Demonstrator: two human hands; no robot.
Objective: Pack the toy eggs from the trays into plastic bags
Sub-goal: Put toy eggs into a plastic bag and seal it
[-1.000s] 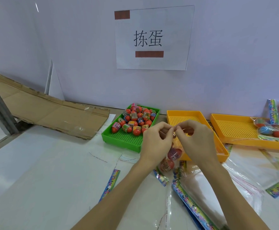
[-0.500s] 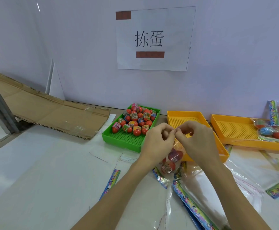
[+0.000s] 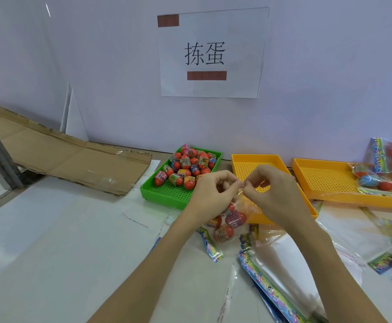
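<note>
While pinched shut at the top by left hand [image 3: 213, 194] and right hand [image 3: 276, 194] — fingertips meeting — hung a plastic bag [image 3: 231, 220] of toy eggs [image 3: 234, 219] just right of the green tray [image 3: 167, 194].

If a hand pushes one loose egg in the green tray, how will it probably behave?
It would probably roll: each egg is rounded and lies on its side. It may not go far, since the other eggs crowd it and the green tray has a raised rim. It looks like a hard plastic shell, so likely light and stiff, though the picture cannot confirm this.
</note>
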